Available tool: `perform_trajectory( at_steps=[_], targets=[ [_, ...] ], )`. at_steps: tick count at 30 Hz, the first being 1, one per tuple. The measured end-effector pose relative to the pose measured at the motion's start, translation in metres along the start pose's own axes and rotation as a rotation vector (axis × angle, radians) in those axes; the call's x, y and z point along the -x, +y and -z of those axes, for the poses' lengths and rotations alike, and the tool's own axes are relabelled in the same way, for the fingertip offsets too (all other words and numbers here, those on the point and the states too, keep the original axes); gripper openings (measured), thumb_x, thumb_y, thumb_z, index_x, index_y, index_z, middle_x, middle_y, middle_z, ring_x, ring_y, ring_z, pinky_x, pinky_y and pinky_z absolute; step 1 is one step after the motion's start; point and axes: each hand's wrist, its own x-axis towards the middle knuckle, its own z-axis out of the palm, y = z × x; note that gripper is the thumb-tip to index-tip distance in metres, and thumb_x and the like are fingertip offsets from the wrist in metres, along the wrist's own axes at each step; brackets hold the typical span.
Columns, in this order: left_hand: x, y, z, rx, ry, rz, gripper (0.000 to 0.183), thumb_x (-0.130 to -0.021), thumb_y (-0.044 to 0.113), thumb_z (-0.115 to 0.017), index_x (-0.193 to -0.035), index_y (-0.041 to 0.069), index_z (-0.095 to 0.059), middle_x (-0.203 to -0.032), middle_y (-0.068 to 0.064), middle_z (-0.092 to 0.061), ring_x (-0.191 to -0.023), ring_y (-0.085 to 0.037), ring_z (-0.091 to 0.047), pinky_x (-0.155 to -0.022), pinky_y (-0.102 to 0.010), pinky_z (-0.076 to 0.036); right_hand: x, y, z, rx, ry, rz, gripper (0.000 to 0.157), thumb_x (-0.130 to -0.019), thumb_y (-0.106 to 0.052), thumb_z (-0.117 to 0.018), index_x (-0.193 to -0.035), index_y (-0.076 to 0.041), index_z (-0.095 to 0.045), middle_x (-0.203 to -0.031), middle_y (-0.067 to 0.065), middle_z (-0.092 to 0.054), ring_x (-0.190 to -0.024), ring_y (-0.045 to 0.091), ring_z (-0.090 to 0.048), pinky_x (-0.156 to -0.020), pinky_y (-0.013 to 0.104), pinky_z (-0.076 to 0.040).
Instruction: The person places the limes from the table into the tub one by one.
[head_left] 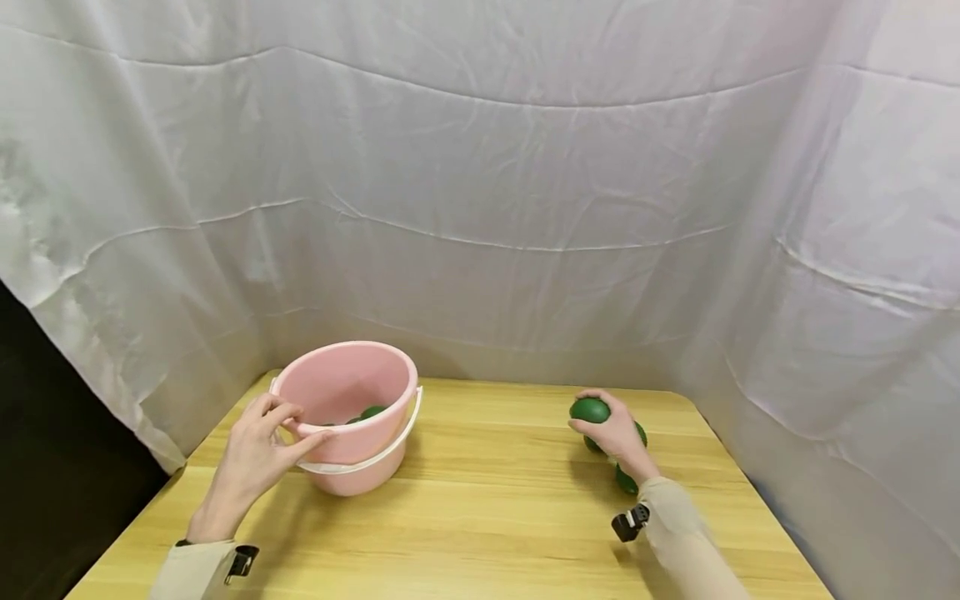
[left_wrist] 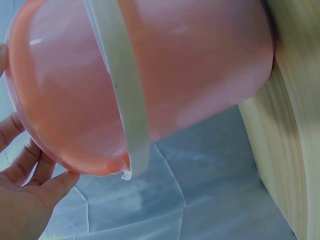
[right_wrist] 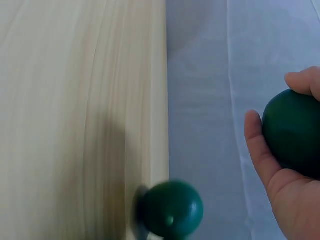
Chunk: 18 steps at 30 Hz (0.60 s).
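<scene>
A pink bucket [head_left: 360, 483] stands on the left of the table, its white handle [left_wrist: 129, 95] hanging down around its side. My left hand [head_left: 251, 454] grips the near-left rim, with fingers over the edge and the thumb along it. Inside the bucket, dark-green fruits [head_left: 372, 411] partly show. On the right, my right hand [head_left: 618, 435] holds a smooth dark-green avocado [head_left: 589, 409] between thumb and fingers, raised above the table in the right wrist view. Beneath that hand lie more avocados [head_left: 627, 481], partly hidden by it; one avocado [right_wrist: 172, 209] shows near the wrist.
The wooden table [head_left: 480, 500] carries all of this. A pale cloth curtain [head_left: 487, 183] surrounds its back and sides. A dark area [head_left: 60, 433] shows beyond the table at the left. Small black wrist devices [head_left: 630, 523] sit at both sleeves.
</scene>
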Motion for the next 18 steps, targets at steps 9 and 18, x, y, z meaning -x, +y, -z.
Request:
perform_trajectory(
  at_steps=[9,18],
  targets=[
    [-0.001,0.0,0.001,0.008,0.038,-0.045,0.041,-0.051,0.012,-0.094,-0.081,0.008,-0.067,-0.085,-0.003,-0.055,-0.074,-0.012,-0.046,-0.056,-0.015,-0.04,-0.007,-0.018,-0.022,-0.041,-0.027,0.048,0.046,-0.081,-0.025,-0.08,-0.122,-0.025,-0.06,-0.13,0.011,-0.055,-0.1,0.032,-0.059,-0.074,0.037,-0.053],
    [0.0,0.001,0.002,0.012,0.036,-0.028,0.04,-0.052,0.014,-0.095,-0.08,0.009,-0.067,-0.085,-0.003,-0.055,-0.074,-0.011,-0.045,-0.061,-0.014,-0.038,-0.01,-0.033,-0.046,-0.067,-0.055,0.084,0.043,-0.081,-0.022,-0.081,-0.119,-0.026,-0.061,-0.124,0.011,-0.057,-0.095,0.031,-0.06,-0.072,0.037,-0.054]
  ],
)
